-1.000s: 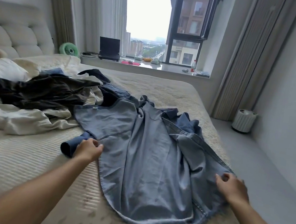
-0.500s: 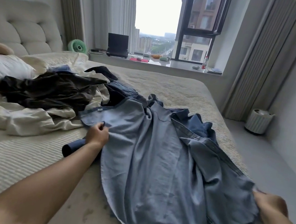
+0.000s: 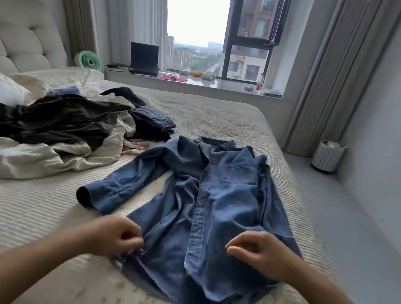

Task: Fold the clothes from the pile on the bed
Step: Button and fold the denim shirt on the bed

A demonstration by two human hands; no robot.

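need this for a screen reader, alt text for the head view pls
A blue denim shirt lies front-up on a bed, both hands at its hem: left hand pinching it, right hand curled above. A clothes pile sits left.

free: bare bed (image 3: 21,210) left of shirt (image 3: 213,204) | blocked: clothes pile (image 3: 52,129) far left | free: bed beyond collar

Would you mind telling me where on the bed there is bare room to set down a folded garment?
Bare bedspread lies left of the denim shirt, in front of the clothes pile. Another free stretch runs from the shirt's collar to the window ledge. Crowded: the head-left side under the pile, and the near right edge, where shirt, left hand and right hand are.
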